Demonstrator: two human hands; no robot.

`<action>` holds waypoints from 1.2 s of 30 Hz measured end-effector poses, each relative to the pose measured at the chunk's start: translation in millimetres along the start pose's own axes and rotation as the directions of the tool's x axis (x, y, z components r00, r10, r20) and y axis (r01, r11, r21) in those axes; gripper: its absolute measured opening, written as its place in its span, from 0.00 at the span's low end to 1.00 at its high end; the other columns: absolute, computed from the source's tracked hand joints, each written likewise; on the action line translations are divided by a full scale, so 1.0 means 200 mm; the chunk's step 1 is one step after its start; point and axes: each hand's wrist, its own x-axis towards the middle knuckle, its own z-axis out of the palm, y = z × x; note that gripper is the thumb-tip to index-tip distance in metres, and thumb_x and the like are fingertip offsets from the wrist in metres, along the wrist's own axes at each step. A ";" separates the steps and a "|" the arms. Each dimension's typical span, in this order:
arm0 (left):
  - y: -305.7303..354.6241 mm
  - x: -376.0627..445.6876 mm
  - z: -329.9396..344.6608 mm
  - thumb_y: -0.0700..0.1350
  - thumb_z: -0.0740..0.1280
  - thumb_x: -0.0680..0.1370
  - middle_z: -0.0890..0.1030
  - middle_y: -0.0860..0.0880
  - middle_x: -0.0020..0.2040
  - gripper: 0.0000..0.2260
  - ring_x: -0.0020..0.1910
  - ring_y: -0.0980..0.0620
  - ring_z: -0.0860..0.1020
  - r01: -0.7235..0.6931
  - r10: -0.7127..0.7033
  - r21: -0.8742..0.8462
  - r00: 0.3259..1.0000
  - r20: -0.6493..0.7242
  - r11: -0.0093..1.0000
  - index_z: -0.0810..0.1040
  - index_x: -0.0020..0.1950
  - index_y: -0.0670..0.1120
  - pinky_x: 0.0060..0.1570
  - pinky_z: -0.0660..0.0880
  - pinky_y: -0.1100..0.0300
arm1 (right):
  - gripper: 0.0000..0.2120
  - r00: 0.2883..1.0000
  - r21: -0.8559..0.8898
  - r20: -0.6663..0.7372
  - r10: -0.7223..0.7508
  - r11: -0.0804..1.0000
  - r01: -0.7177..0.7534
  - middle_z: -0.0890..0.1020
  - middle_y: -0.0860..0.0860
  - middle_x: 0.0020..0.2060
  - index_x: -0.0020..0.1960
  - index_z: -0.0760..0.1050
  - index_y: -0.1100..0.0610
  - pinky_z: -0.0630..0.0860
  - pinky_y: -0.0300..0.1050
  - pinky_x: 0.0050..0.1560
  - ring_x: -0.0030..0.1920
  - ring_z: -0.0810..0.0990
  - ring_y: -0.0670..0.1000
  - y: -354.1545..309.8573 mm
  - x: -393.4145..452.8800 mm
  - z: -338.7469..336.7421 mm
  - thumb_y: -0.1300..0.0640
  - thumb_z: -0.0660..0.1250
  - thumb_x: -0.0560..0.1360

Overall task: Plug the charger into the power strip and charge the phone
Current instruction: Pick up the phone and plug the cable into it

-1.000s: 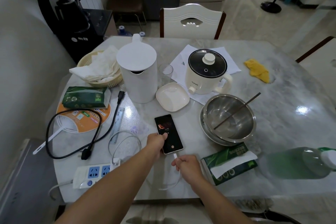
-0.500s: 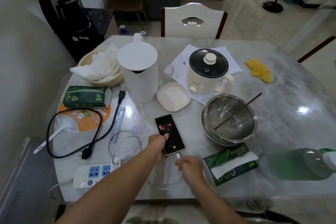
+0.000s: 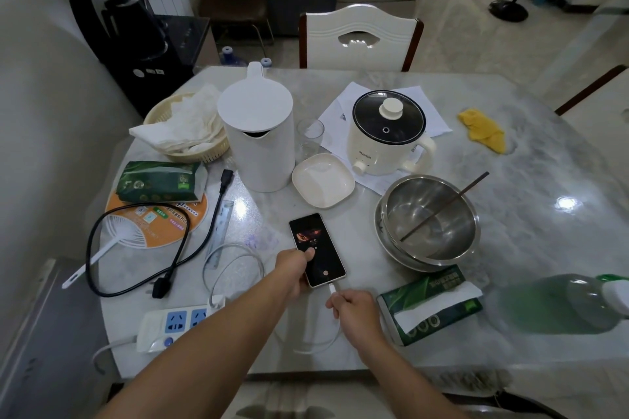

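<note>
A phone (image 3: 320, 247) with a lit dark screen lies flat on the marble table (image 3: 510, 248). My left hand (image 3: 295, 267) grips its left edge, thumb on the screen. My right hand (image 3: 354, 311) pinches the white charging cable (image 3: 320, 345) just behind its connector (image 3: 332, 288), which sits in the phone's bottom port. The cable loops back under my arms. A white power strip (image 3: 170, 325) with blue sockets lies at the front left; a white charger (image 3: 216, 300) stands plugged into its right end.
Steel bowls (image 3: 429, 221) with chopsticks sit right of the phone, a green tissue pack (image 3: 432, 303) beside my right hand. Behind the phone stand a white dish (image 3: 323, 184), a white kettle (image 3: 258, 139) and a cream cooker (image 3: 388, 136). A black power cord (image 3: 136, 248) coils at left.
Both hands stay where they were on the phone and the cable. The view has shifted slightly; nothing else has moved.
</note>
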 end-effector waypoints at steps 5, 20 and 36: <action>0.01 -0.01 0.00 0.38 0.66 0.79 0.82 0.42 0.43 0.12 0.36 0.44 0.81 0.013 -0.013 0.024 1.000 0.010 1.000 0.76 0.62 0.36 0.27 0.77 0.56 | 0.13 1.000 -0.015 0.005 -0.029 0.999 0.029 0.77 0.48 0.27 0.36 0.82 0.56 0.68 0.38 0.32 0.29 0.73 0.45 0.01 0.00 0.00 0.61 0.63 0.77; 0.03 -0.04 0.03 0.37 0.65 0.80 0.80 0.43 0.40 0.05 0.36 0.45 0.79 0.015 -0.015 0.014 1.000 0.015 1.000 0.75 0.55 0.40 0.32 0.75 0.53 | 0.14 0.995 0.047 -0.089 -0.053 0.997 0.057 0.75 0.48 0.26 0.35 0.81 0.56 0.67 0.37 0.29 0.27 0.72 0.45 0.00 -0.01 0.00 0.62 0.63 0.77; 0.02 -0.03 0.02 0.38 0.66 0.79 0.81 0.43 0.42 0.11 0.37 0.46 0.81 0.011 -0.012 0.018 1.000 0.017 1.000 0.76 0.61 0.37 0.29 0.76 0.56 | 0.13 0.998 0.060 -0.048 -0.044 0.997 0.047 0.75 0.50 0.26 0.35 0.81 0.57 0.68 0.44 0.34 0.29 0.71 0.48 -0.01 -0.01 0.01 0.62 0.64 0.76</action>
